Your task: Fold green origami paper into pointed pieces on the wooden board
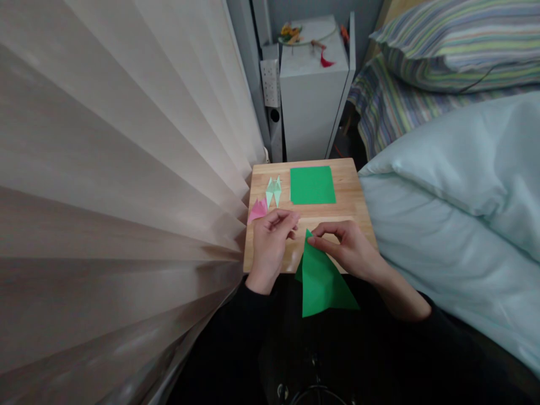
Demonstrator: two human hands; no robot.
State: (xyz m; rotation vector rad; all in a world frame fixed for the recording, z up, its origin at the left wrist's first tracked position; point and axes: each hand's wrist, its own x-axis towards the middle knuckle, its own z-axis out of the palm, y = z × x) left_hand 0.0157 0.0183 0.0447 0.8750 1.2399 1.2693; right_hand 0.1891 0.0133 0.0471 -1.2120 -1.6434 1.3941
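A green paper folded into a triangle (323, 281) hangs over the near edge of a small wooden table (354, 197). My right hand (350, 247) pinches the triangle's top point between thumb and forefinger. My left hand (272, 242) hovers just left of it, fingers curled with the tips pressed together; nothing shows in them. A flat green paper square (312, 184) lies at the back of the table. A pale green folded figure (273, 191) and a pink folded figure (257, 211) lie near the left edge, close to my left hand.
A beige pleated curtain (105, 185) fills the left. A pale blue duvet (464, 191) and a striped pillow (459, 45) lie to the right. Behind the table stand a white cabinet (312, 95) with small items on top and a power strip (271, 83).
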